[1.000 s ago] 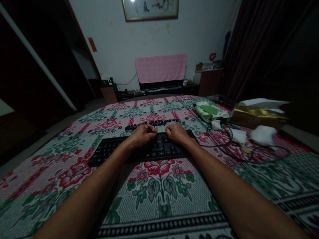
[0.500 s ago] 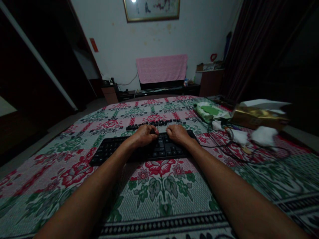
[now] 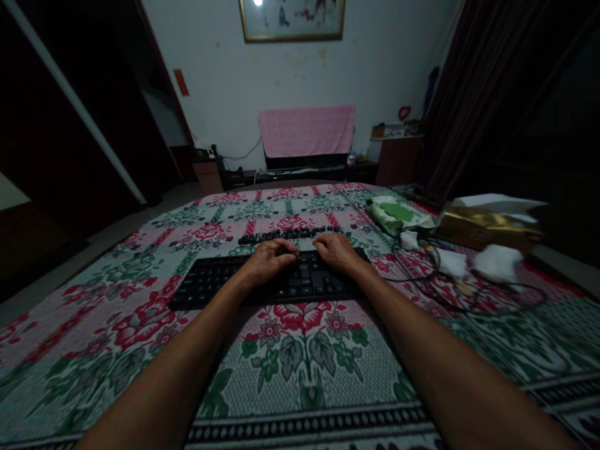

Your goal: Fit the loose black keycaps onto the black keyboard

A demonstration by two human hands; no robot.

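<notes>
A black keyboard lies on the flowered cloth, its cable side to the right. Over its middle is my left hand, thumb and forefinger drawn toward each other with a dark gap or small dark thing between them. My right hand rests at the keyboard's rear right part, fingers curled and pressed together. Whatever its fingertips hold, if anything, is hidden. Just behind both hands runs a row of small black pieces that look like loose keycaps.
Right of the keyboard lie a black cable, crumpled white tissues, a green wipes pack and a gold tissue box. The patterned cloth covers the table. Beyond its far edge is a low cabinet with a pink cloth.
My left hand has loosened slightly, its thumb stretched further right and forefinger a little raised. The right hand stays nearly in place. The whole view has shifted slightly.
</notes>
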